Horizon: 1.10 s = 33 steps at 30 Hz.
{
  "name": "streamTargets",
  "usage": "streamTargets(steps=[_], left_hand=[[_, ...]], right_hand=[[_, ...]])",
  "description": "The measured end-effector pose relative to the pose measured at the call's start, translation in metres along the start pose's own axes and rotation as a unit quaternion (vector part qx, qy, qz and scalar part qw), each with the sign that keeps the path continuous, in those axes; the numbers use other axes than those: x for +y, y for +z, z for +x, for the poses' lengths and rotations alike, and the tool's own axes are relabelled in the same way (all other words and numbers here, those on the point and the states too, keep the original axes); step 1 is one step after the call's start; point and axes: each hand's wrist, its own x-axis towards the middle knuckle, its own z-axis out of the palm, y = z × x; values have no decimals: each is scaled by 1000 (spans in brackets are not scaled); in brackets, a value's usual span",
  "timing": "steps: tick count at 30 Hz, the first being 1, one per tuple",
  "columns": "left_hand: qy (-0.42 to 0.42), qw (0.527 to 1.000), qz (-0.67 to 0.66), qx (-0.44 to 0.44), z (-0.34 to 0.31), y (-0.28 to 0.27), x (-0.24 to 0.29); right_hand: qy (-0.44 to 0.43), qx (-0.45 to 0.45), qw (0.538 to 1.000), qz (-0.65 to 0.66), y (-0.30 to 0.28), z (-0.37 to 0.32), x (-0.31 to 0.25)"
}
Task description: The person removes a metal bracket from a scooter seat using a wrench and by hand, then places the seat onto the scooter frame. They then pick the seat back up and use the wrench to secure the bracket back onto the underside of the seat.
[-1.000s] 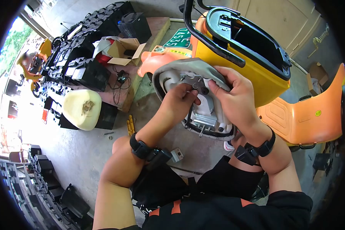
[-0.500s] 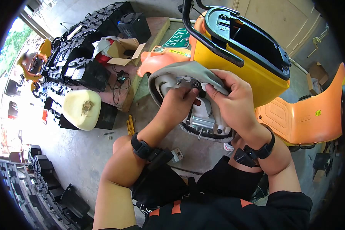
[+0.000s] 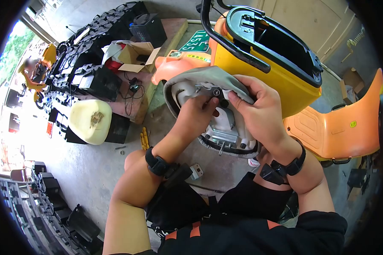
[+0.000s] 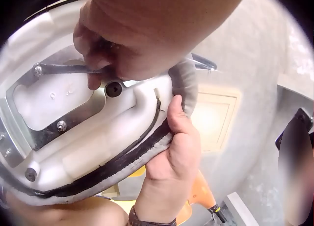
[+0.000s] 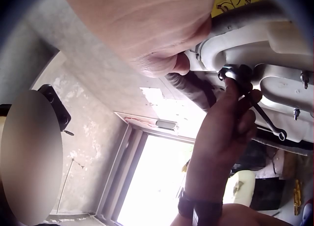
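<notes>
In the head view an upturned scooter seat (image 3: 200,75) stands over the lap, its white plastic underside and grey cover showing. A metal bracket (image 4: 81,119) is bolted to that underside. My left hand (image 3: 194,117) pinches a ring spanner (image 5: 267,120) between thumb and fingers, low against the bracket. One end of the spanner sticks out past the fingers in the right wrist view; the other is partly hidden by them. My right hand (image 3: 261,108) grips the seat's padded edge, its thumb pressing the grey cover beside a round black plug (image 4: 114,89).
A yellow scooter body (image 3: 281,72) with a black-rimmed opening stands ahead. To the left are a foam seat pad (image 3: 89,123), rows of black batteries (image 3: 98,83) and a cardboard box (image 3: 144,61). A yellow tool (image 3: 144,138) and a metal block (image 3: 196,171) lie on the floor.
The seat has shifted slightly left and down in the head view, both hands moving with it. My left fingers have closed in nearer the bracket's bolt; my right thumb has moved a little left.
</notes>
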Motion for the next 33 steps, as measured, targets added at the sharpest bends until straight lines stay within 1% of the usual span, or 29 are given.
streamTargets(steps=[2,3,6,10,12,16,18,19,21,22,24,28,30,33], left_hand=[[16,1000,-1,5,2,1,-6],[33,999,-2,11,3,0,-6],[47,998,18,24,-1,-1,1],[40,998,1,44,-2,-1,2],[51,996,-50,54,4,1,-9],[33,996,-43,76,8,2,-15],[21,995,-83,44,5,1,-11],[21,995,-82,44,5,2,-12],[53,997,-35,47,7,4,-17],[53,997,-35,47,8,4,-18],[39,998,-43,19,9,4,-19],[47,997,-60,0,11,4,-24],[56,998,-14,-5,12,5,-24],[53,999,4,-7,10,4,-22]], right_hand=[[-8,4,1000,-12,0,1,0],[-8,4,1000,-12,0,1,1],[2,6,1000,-17,0,2,2],[-7,16,1000,-16,0,5,5],[-7,15,1000,-12,-1,5,5],[-14,19,1000,-16,-2,5,4],[-15,18,1000,-15,-2,5,3],[-8,18,1000,-13,-2,5,3],[-2,17,1000,-10,-2,4,3],[-1,14,1000,-5,-1,4,3],[-1,10,1000,1,0,3,3],[-8,1,1000,-4,0,0,-2],[-13,-2,1000,-6,0,-1,-3],[0,-7,1000,7,0,-1,-4]])
